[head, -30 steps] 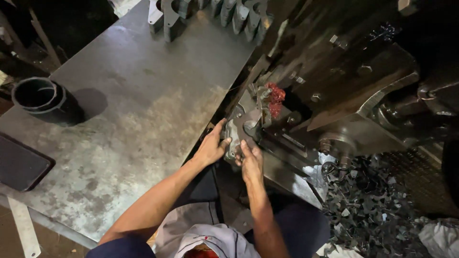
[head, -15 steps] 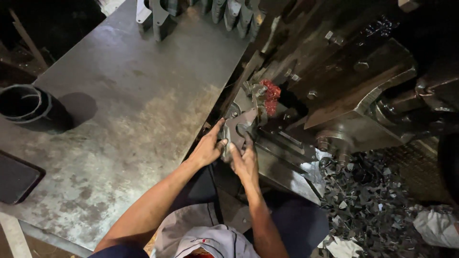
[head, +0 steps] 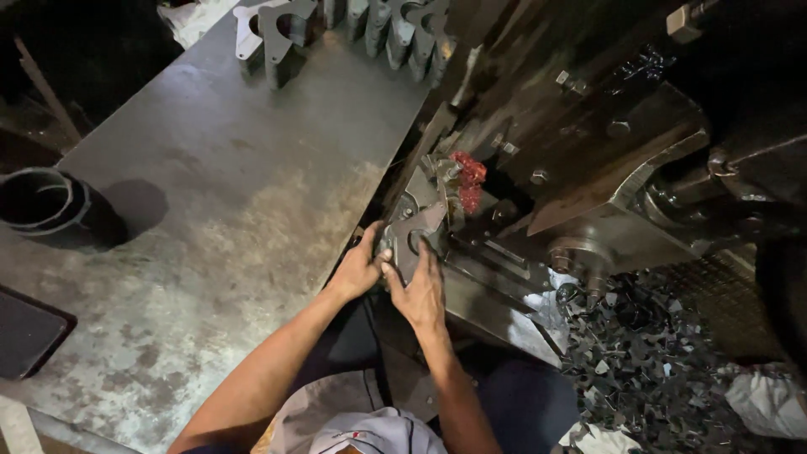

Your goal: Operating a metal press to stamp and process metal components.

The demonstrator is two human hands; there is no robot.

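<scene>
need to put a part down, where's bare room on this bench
The grey steel table is bare across its middle, between the black pipe rings at left, the stacked metal plates at the far edge and the machine. Crowded: around both hands at the machine, and the scrap pile at right.

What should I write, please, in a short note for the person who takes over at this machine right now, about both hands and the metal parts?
Left hand: grips the left edge of a flat metal plate with a hole.
Right hand: lies on the plate's lower right, fingers spread on it.
The plate sits at the dark machine, just below a red part.
Done: the plate is held against the machine; whether it is seated I cannot tell.
Similar cut plates stand at the far end of the steel table; metal scraps lie on the right.
</scene>
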